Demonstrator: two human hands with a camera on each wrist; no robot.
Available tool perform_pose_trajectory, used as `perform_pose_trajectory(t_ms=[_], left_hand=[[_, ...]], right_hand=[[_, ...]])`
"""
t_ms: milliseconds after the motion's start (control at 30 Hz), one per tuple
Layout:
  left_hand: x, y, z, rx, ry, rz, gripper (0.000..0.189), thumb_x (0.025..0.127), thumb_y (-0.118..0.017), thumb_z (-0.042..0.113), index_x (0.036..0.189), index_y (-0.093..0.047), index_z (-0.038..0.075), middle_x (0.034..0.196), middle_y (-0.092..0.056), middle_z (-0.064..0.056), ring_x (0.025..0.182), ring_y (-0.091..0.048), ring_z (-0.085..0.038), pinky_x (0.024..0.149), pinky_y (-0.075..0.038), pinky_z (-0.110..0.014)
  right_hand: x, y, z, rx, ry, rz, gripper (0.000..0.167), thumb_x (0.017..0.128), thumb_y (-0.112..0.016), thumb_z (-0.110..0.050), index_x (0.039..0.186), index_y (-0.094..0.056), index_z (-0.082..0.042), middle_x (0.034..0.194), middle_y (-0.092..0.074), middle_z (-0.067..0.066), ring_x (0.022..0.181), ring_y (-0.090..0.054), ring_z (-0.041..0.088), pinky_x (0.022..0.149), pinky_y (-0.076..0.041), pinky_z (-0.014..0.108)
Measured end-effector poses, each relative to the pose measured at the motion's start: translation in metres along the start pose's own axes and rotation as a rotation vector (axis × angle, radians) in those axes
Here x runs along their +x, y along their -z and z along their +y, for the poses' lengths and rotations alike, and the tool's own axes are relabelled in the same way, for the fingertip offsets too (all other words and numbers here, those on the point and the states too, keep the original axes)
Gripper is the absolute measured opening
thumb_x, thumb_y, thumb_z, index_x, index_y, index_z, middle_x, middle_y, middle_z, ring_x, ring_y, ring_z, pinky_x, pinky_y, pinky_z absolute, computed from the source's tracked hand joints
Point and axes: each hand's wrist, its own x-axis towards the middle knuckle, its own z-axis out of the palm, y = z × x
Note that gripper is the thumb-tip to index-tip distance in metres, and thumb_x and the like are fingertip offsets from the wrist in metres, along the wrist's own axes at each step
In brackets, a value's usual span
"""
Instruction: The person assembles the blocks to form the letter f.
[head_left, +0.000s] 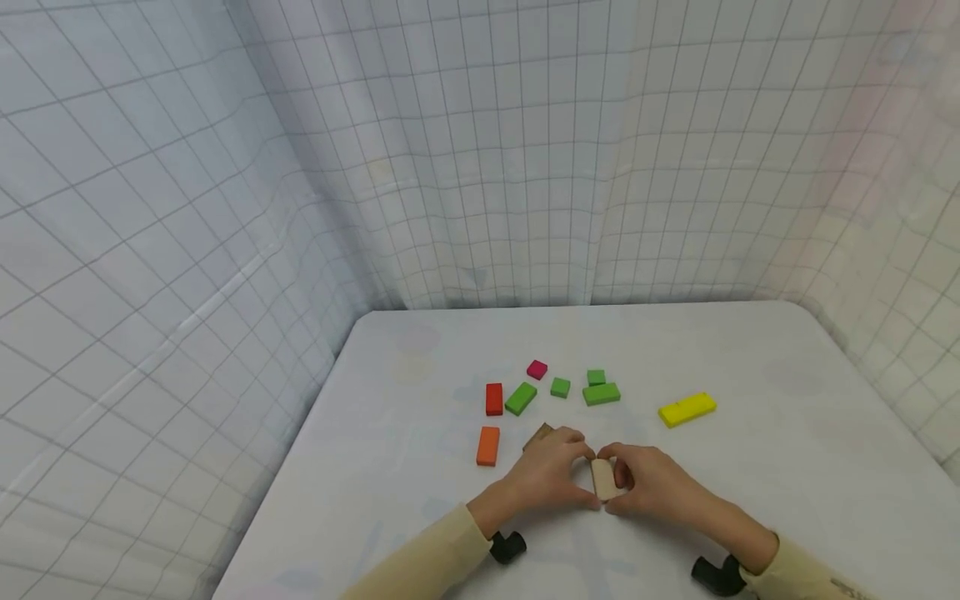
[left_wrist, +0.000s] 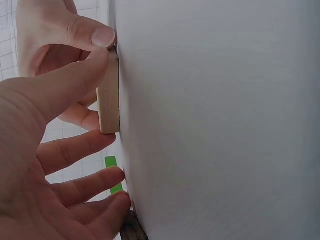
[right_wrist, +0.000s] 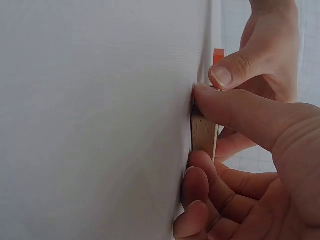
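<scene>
A pale wooden block (head_left: 603,480) lies on the white table between both hands, in the near middle of the head view. My left hand (head_left: 551,468) spans it from the left, thumb at its near end and index finger at its far end. From the other side my right hand (head_left: 660,483) pinches the same two ends. In the left wrist view the block (left_wrist: 109,95) shows its long side, the thumbs meeting at one end. A brown block (head_left: 537,436) lies just beyond my left hand, partly hidden by it.
Left of the hands are an orange block (head_left: 487,447) and a red block (head_left: 493,399). Farther back lie a long green block (head_left: 521,398), a second one (head_left: 602,394), small green blocks (head_left: 560,387) and a magenta block (head_left: 537,369). A yellow block (head_left: 687,410) lies at right.
</scene>
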Motion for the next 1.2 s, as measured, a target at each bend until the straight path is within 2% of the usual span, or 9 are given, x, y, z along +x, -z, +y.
perform_pose_trajectory(t_ms=[233,467,700,1000,1200], left_hand=[[-0.005,-0.002,0.003,-0.053,0.022,-0.039,0.053,0.075,-0.086,0.054,0.117,-0.071,0.026,0.136,-0.053,0.004,0.125,-0.049,-0.010,0.099,-0.047,-0.030],[-0.008,-0.004,0.006,-0.050,-0.002,-0.022,0.056,0.074,-0.084,0.059,0.115,-0.071,0.023,0.135,-0.055,0.003,0.125,-0.048,-0.010,0.100,-0.047,-0.028],[-0.007,-0.003,0.006,-0.046,0.000,-0.015,0.055,0.076,-0.083,0.057,0.118,-0.071,0.023,0.136,-0.054,0.003,0.125,-0.048,-0.010,0.100,-0.047,-0.029],[-0.006,0.000,0.008,-0.035,-0.004,-0.013,0.056,0.076,-0.083,0.058,0.119,-0.070,0.023,0.138,-0.054,0.002,0.127,-0.048,-0.011,0.101,-0.047,-0.030],[-0.006,0.001,0.009,-0.043,0.004,-0.024,0.057,0.076,-0.083,0.056,0.121,-0.069,0.024,0.138,-0.053,0.002,0.128,-0.048,-0.011,0.101,-0.047,-0.031]], right_hand=[[-0.006,-0.005,0.001,-0.074,-0.039,0.014,0.063,0.068,-0.093,-0.034,0.120,-0.062,-0.014,0.078,-0.053,-0.010,0.069,-0.049,0.007,0.059,-0.042,0.025],[-0.009,-0.010,0.001,-0.093,-0.026,0.047,0.059,0.070,-0.090,-0.048,0.113,-0.063,-0.018,0.078,-0.053,-0.010,0.067,-0.047,0.005,0.057,-0.041,0.024],[-0.008,-0.010,0.001,-0.123,-0.037,0.056,0.064,0.071,-0.084,-0.060,0.113,-0.062,-0.017,0.078,-0.051,-0.012,0.066,-0.046,0.005,0.056,-0.040,0.024],[-0.008,-0.006,-0.002,-0.140,-0.029,0.063,0.059,0.072,-0.087,-0.053,0.113,-0.062,-0.018,0.078,-0.052,-0.012,0.066,-0.046,0.004,0.057,-0.041,0.023],[-0.010,0.001,-0.003,-0.084,-0.041,0.016,0.066,0.071,-0.091,-0.043,0.121,-0.060,-0.013,0.083,-0.053,-0.008,0.070,-0.048,0.008,0.058,-0.041,0.025]])
